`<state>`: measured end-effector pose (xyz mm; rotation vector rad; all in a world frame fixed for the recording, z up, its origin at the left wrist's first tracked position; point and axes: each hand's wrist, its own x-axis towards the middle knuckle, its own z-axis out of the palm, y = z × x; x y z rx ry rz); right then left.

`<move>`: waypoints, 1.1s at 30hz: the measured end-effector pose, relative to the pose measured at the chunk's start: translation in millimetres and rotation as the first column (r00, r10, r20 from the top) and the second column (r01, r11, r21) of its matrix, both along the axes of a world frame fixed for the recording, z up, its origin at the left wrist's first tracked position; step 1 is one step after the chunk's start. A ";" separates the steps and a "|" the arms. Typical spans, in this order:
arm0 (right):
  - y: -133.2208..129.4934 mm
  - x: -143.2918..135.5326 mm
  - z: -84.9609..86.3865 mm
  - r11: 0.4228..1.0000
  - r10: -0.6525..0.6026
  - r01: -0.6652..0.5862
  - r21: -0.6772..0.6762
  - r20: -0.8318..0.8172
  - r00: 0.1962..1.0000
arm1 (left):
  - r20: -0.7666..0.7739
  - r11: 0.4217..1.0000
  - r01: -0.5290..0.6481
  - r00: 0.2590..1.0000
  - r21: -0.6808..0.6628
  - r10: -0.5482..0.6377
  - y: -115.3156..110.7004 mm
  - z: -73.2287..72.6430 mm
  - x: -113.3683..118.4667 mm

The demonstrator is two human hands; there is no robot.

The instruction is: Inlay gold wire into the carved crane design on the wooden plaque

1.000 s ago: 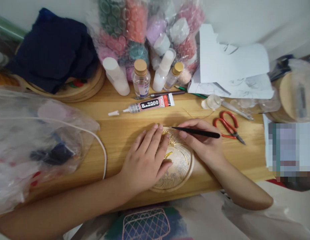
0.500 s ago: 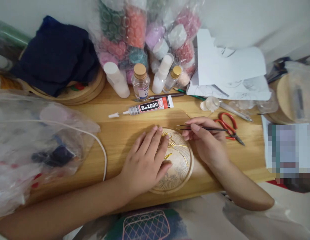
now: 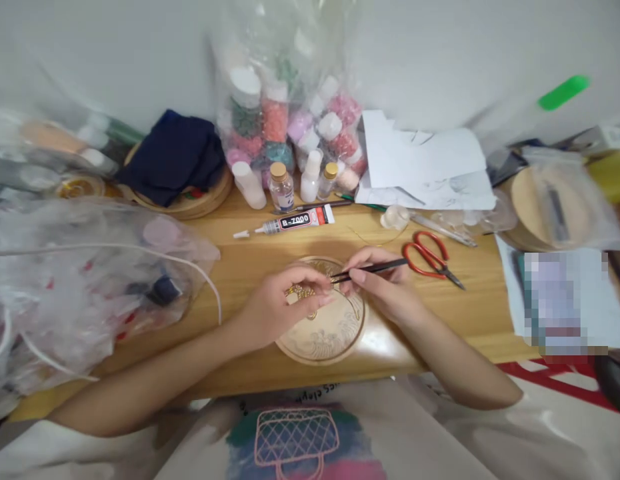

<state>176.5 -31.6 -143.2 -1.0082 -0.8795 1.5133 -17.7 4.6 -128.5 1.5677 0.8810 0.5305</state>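
Note:
A round wooden disc [image 3: 335, 343] with gold wire shapes and drawn wave lines lies near the table's front edge. Over its upper left, my left hand [image 3: 295, 300] has its fingers curled, with thumb and fingertips close together at the tweezer tips; whatever they pinch is too small to make out. My right hand [image 3: 385, 287] holds black tweezers [image 3: 385, 266] above the disc's upper right, tips pointing left. Red-handled pliers [image 3: 427, 257] lie to the right of that hand. Behind the disc is a B-7000 glue tube [image 3: 296, 221], its cap [image 3: 241, 235] beside the nozzle.
Small bottles [image 3: 281, 190] stand behind the tube, before a plastic bag of colourful jars [image 3: 275, 120]. White papers [image 3: 425, 160] are at the back right. On the left lie a clear bag [image 3: 90, 287], a white cable [image 3: 210, 283] and dark cloth [image 3: 175, 157] on wooden hoops.
My left hand has lifted from lying flat on the disc and curled its fingers. The tweezers have come to its fingertips. The camera view has shifted and shows more wall.

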 end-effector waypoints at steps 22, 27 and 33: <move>-1.3 3.3 9.0 0.976 0.159 -0.166 0.142 0.057 0.986 | -0.090 0.998 -0.046 0.995 0.053 0.050 -35.4 16.8 -12.0; 7.7 18.0 2.7 0.986 -0.004 -0.004 0.166 0.050 0.999 | -0.220 0.980 -0.119 0.963 0.159 0.153 -75.3 29.0 -81.2; 8.9 15.6 0.2 0.991 -0.016 0.009 0.130 0.056 0.998 | -0.492 0.993 -0.108 0.868 -0.054 0.068 -134.0 6.6 -181.3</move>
